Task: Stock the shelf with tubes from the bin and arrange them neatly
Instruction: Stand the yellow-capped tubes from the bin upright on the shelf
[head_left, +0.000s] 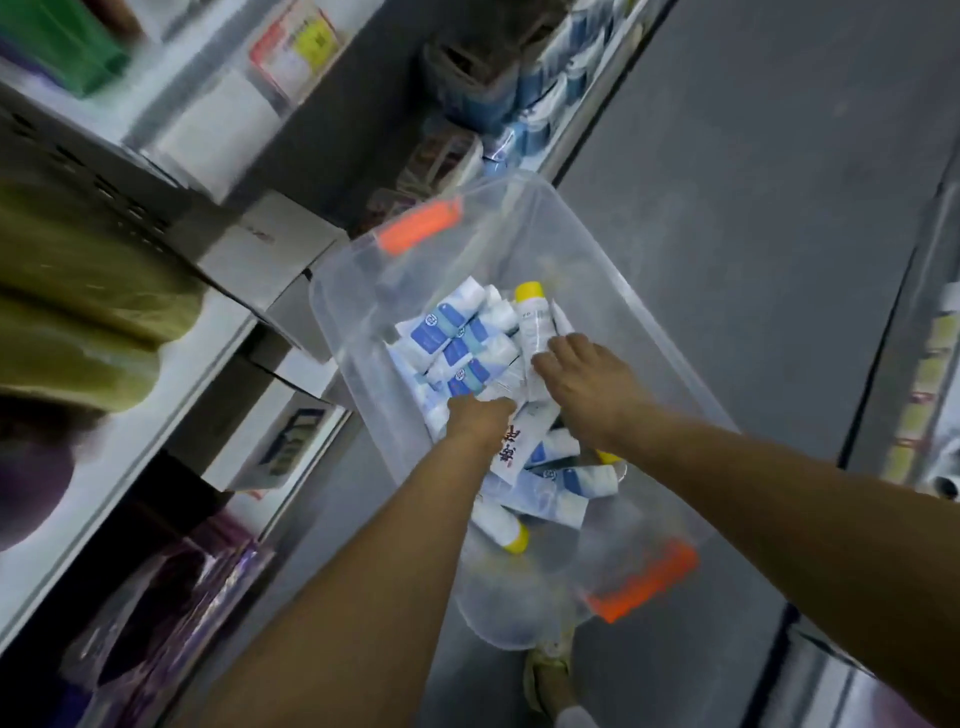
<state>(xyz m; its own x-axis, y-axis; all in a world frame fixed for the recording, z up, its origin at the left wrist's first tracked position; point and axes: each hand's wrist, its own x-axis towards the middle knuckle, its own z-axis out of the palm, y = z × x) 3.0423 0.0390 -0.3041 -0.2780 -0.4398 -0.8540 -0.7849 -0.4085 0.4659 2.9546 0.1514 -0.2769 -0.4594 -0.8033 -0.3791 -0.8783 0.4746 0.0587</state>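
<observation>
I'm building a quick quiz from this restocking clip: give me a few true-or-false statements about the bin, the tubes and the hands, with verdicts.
1. The left hand and the right hand are both inside the bin. True.
2. The bin is opaque black. False: it is clear plastic with orange handles.
3. Some tubes have yellow caps. True.
4. The bin sits on the shelf. False: it is out in the aisle beside the shelf, over the grey floor.
5. The right hand is a fist. False: its fingers lie spread on a white tube.
</observation>
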